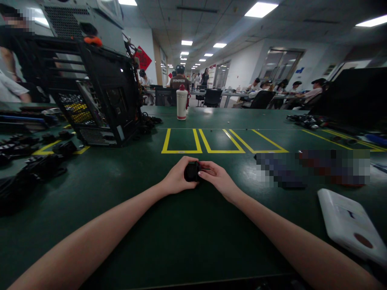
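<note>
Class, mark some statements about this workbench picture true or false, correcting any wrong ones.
1. The left hand curls around a small black object. True.
2. The right hand is far from the small black object. False: the right hand is close up at its side.
3. The white bottle lies on its side. False: the white bottle stands upright.
4. The computer case is on the picture's left. True.
5. Yellow outlines mark the green table. True.
</note>
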Demonstrator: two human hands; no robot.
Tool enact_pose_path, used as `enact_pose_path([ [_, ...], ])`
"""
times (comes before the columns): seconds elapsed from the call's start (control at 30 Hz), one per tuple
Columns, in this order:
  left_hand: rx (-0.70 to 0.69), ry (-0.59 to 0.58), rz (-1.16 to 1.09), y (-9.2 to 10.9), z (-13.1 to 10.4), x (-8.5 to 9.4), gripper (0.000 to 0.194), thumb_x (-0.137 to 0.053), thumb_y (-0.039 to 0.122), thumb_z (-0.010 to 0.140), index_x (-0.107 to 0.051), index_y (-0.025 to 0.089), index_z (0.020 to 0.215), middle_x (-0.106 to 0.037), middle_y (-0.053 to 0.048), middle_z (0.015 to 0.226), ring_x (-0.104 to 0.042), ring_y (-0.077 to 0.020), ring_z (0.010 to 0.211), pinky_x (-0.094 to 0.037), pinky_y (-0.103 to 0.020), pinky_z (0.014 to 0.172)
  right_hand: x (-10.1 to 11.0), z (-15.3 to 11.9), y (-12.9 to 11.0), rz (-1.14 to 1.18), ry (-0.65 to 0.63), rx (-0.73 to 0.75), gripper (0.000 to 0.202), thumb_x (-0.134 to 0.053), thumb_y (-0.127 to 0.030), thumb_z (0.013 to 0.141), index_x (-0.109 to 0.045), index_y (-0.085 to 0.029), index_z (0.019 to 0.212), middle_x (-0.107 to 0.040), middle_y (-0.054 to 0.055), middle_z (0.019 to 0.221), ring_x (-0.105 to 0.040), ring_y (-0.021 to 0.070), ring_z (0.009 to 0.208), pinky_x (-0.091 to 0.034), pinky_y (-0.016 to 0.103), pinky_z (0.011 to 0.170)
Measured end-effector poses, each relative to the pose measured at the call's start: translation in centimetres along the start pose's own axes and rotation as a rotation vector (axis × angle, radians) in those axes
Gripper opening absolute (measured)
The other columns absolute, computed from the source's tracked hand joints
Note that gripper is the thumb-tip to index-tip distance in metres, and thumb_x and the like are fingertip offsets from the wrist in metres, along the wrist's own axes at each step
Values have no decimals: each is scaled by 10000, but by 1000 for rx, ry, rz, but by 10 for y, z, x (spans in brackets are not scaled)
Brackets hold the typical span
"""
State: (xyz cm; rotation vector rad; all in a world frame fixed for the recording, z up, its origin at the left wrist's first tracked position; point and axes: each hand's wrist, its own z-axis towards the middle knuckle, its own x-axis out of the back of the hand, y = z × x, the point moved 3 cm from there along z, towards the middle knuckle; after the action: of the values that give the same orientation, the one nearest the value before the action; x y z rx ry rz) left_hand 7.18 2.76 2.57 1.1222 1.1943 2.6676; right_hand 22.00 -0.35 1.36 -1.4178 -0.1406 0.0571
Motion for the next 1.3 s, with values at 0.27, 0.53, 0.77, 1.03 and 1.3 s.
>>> enact_pose_path([
  [0.27, 9, 1, 5, 2, 0, 1, 584, -657, 183, 596, -404, 210, 1121, -486, -71, 1093, -499, -237, 1000, -417, -394, 852, -4, -5, -1, 59, -26, 12, 315, -638, -166, 665, -496, -216, 941, -566, 21, 1038, -561, 167, 981, -446, 359, 873],
  [0.53, 21, -7, 2, 6, 0, 3, 579, -660, 203, 597, -415, 209, 1122, -490, -74, 1084, -501, -239, 981, -425, -400, 829, -1, -2, -2, 16, 24, 55, 209, -615, -245, 705, -531, -210, 893, -585, 10, 965, -564, 150, 951, -427, 353, 901],
  [0.77, 11, 3, -1, 2, 0, 0, 583, -662, 195, 593, -413, 210, 1119, -490, -70, 1094, -501, -234, 994, -423, -395, 844, -1, -1, 0, 25, 5, -9, 347, -622, -205, 688, -526, -197, 1021, -570, 55, 1089, -526, 169, 1049, -361, 389, 979],
  [1.03, 3, -6, 20, 3, 0, 1, 579, -653, 188, 599, -409, 197, 1124, -487, -73, 1098, -499, -231, 1002, -424, -380, 845, -5, -6, -3, 51, -5, 13, 290, -633, -176, 673, -494, -217, 925, -553, 16, 1027, -564, 160, 964, -441, 354, 868],
  [1.3, 6, -2, 8, 5, 0, 2, 583, -664, 198, 591, -414, 206, 1118, -494, -72, 1088, -504, -237, 988, -423, -389, 835, -2, -1, 0, 35, 43, 18, 222, -615, -230, 703, -516, -206, 901, -581, 12, 956, -571, 145, 927, -435, 349, 882],
])
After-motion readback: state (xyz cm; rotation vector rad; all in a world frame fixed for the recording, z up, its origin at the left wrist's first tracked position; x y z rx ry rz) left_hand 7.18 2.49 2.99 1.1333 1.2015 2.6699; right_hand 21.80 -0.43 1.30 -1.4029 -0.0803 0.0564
